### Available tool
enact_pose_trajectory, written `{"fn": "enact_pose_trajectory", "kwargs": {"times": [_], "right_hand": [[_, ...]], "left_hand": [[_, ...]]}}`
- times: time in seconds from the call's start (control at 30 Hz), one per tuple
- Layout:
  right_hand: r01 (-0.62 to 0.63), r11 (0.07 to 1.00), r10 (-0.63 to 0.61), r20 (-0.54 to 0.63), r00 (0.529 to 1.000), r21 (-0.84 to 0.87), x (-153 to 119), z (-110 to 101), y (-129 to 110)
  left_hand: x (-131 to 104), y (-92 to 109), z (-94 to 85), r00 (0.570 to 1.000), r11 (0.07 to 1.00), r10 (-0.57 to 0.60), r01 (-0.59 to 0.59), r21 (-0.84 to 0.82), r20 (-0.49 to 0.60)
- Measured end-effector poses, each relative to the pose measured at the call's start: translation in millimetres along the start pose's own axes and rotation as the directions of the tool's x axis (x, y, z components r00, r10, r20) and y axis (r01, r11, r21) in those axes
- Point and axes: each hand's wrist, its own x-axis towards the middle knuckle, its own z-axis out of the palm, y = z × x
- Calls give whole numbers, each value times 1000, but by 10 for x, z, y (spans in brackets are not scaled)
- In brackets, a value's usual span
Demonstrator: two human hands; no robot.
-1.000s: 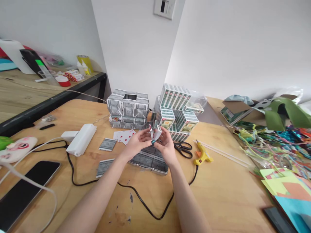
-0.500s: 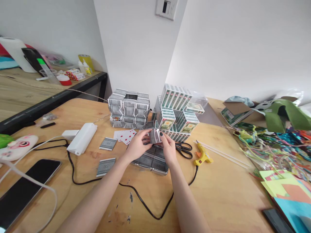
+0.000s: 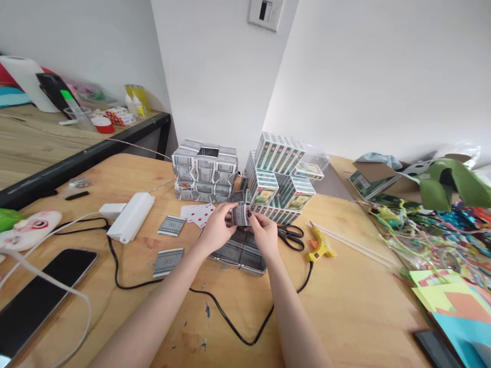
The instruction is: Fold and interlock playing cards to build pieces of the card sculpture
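Now the folded card piece (image 3: 240, 215) has turned patterned-side toward you.
Your left hand (image 3: 217, 229) and right hand (image 3: 264, 233) clamp its sides, leaving that face exposed between them, above the counter (image 3: 345, 317).

It appears to be a craft workspace; whether in a home or a studio is unclear. Just right of the right hand (image 3: 265, 234) lie scissors (image 3: 294, 236), then a yellow glue gun (image 3: 319, 248); farther right spread tangled colourful scraps (image 3: 416, 232) and coloured paper (image 3: 456, 309). Beyond the left hand (image 3: 215, 231), a playing-card structure (image 3: 206, 174) stands on the wooden table (image 3: 345, 317); small bottles (image 3: 138, 106) stand well to that hand's left.
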Motion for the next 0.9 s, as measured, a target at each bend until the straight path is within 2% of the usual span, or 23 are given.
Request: {"fn": "enact_pose_trajectory", "kwargs": {"times": [0.1, 0.33, 0.5, 0.63, 0.9], "right_hand": [[9, 1000, -10, 21, 1000, 25, 3, 2, -10], [51, 989, -43, 61, 997, -140, 10, -22, -2], [5, 998, 5, 151, 988, -64, -2, -6, -16], [9, 999, -1, 178, 984, -45, -7, 2, -17], [-97, 992, 75, 238, 968, 83, -4, -6, 8]], "left_hand": [[0, 11, -8, 1000, 1000, -4, 4, 2, 2], [-3, 17, -10, 1000, 1000, 3, -3, -11, 22], [-6, 29, -6, 999, 1000, 15, -14, -25, 31], [-9, 35, -7, 999, 1000, 19, -18, -24, 39], [-20, 27, -5, 998, 998, 25, -22, -54, 62]]}}
